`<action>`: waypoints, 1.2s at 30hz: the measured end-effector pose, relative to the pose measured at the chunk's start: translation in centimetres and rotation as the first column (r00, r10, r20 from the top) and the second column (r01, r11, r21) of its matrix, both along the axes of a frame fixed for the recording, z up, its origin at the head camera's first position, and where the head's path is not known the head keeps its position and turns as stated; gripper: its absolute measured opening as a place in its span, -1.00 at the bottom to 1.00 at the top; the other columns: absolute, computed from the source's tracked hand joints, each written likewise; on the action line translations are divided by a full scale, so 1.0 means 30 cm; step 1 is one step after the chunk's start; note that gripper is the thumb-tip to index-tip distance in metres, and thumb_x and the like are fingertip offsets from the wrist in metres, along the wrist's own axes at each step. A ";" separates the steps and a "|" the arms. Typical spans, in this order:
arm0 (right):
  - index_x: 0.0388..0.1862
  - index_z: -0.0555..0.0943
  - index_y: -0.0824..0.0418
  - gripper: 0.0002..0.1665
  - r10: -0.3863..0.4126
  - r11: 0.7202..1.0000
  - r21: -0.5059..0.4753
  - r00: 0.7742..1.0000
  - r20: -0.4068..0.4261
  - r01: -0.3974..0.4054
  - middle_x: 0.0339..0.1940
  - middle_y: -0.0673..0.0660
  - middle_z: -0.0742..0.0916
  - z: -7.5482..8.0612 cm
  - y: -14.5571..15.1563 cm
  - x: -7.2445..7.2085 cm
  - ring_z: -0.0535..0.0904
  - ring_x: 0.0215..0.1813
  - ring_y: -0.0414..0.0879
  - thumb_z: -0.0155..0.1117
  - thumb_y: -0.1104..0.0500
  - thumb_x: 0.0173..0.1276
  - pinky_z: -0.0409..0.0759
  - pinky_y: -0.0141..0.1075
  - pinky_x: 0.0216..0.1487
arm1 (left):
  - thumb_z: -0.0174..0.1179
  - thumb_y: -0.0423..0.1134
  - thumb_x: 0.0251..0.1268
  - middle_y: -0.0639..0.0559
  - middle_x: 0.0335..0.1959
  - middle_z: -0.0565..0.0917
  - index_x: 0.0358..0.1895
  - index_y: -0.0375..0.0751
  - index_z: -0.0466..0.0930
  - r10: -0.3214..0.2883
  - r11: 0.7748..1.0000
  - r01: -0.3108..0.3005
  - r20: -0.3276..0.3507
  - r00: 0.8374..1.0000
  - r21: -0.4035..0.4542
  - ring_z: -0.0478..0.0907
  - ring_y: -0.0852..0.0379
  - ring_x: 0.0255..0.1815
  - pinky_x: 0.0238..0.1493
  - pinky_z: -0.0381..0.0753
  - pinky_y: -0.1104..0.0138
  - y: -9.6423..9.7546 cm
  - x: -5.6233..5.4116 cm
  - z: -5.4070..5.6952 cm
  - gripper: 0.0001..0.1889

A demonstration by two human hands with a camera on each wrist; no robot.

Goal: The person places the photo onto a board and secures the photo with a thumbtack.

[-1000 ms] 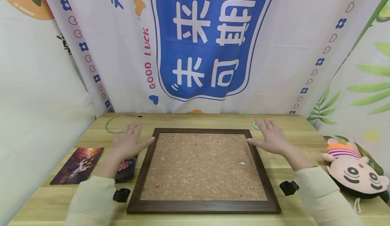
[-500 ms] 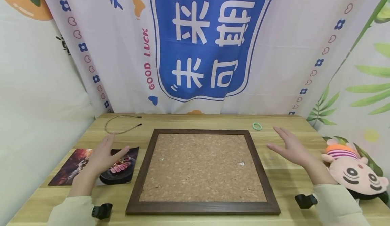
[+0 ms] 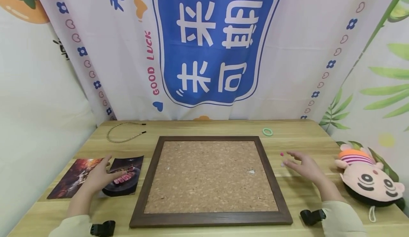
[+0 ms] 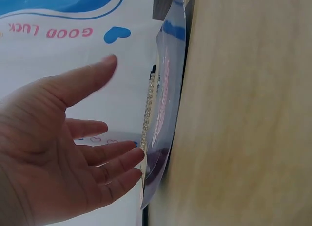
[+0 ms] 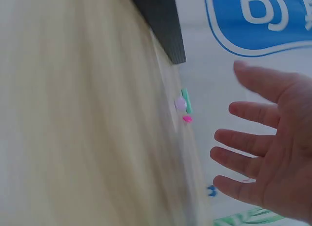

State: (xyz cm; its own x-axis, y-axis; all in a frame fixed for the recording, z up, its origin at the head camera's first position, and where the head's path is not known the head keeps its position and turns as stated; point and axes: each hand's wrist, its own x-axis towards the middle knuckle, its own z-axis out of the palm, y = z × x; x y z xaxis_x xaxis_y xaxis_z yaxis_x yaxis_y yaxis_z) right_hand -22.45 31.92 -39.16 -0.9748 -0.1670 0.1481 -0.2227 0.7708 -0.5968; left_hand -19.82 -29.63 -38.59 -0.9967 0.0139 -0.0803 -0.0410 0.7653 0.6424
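My left hand hovers over two glossy photos, its fingers spread and holding nothing. One photo has a fiery red and dark scene; the other shows pink food slices on a dark plate. In the left wrist view the hand is beside the curled edge of a photo. To the right of the framed cork board, my right hand reaches with relaxed fingers toward a small pink piece and a pale purple one. The right wrist view shows this hand with nothing in it.
A beaded cord with black ends lies at the table's back left. Behind the board's right corner is a green ring. A plush toy sits on the right edge. A printed curtain hangs behind the table.
Both hands have drawn away from the cork board's sides. The left moved out and down over the photos; the right moved outward, then lower, beside the small pink and purple pieces.
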 end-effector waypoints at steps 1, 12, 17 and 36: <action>0.10 0.30 0.50 -0.36 -0.004 1.000 -0.019 1.000 -0.004 0.004 0.06 0.47 0.40 -0.009 -0.001 -0.005 0.29 0.04 0.36 0.10 0.03 0.23 0.30 0.12 -0.09 | 0.14 0.07 0.04 -0.64 0.11 0.01 0.27 -0.49 -0.33 0.003 1.000 -0.003 0.006 1.000 0.018 0.05 -0.49 0.06 -0.12 0.23 -0.17 -0.002 0.002 -0.003 0.01; -0.20 0.56 0.43 -0.69 -0.142 0.985 -0.108 0.986 -0.091 0.132 -0.40 0.18 0.63 -0.119 -0.022 -0.047 0.46 -0.40 -0.11 0.22 0.23 0.12 0.39 -0.33 -0.43 | 0.27 -0.13 -0.09 -0.63 -0.09 0.30 0.11 -0.65 0.08 -0.008 0.988 -0.011 -0.127 0.992 -0.154 0.23 -0.48 -0.08 -0.18 0.27 -0.14 -0.013 -0.004 -0.055 -0.18; -0.30 0.60 0.37 -0.79 -0.173 0.979 -0.125 0.979 -0.109 0.159 -0.40 0.17 0.62 -0.138 -0.028 -0.044 0.41 -0.42 -0.13 0.24 0.26 0.10 0.37 -0.35 -0.45 | 0.29 -0.21 -0.14 -0.64 -0.12 0.25 0.07 -0.62 0.13 0.017 0.983 -0.040 -0.127 0.992 -0.179 0.14 -0.50 -0.08 -0.15 0.19 -0.19 -0.026 -0.002 -0.074 -0.24; -0.42 0.63 0.30 -0.92 -0.155 0.984 -0.101 0.982 -0.107 0.144 -0.46 0.11 0.62 -0.151 -0.037 -0.051 0.39 -0.45 -0.14 0.25 0.31 0.07 0.33 -0.33 -0.45 | 0.17 -0.39 -0.07 -0.44 -0.30 0.39 0.08 -0.57 0.15 0.093 0.994 -0.094 -0.033 0.995 -0.053 0.37 -0.21 -0.33 -0.33 0.36 0.06 -0.024 0.000 -0.052 -0.39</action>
State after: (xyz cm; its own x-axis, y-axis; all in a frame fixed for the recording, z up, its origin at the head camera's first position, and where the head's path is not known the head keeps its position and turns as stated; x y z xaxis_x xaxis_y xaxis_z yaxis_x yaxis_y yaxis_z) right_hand -23.97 30.81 -43.69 -0.9635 -0.0009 0.2676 -0.1796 0.7436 -0.6441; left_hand -19.82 -30.34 -40.14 -0.9954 -0.0830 -0.0480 -0.0951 0.7932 0.6015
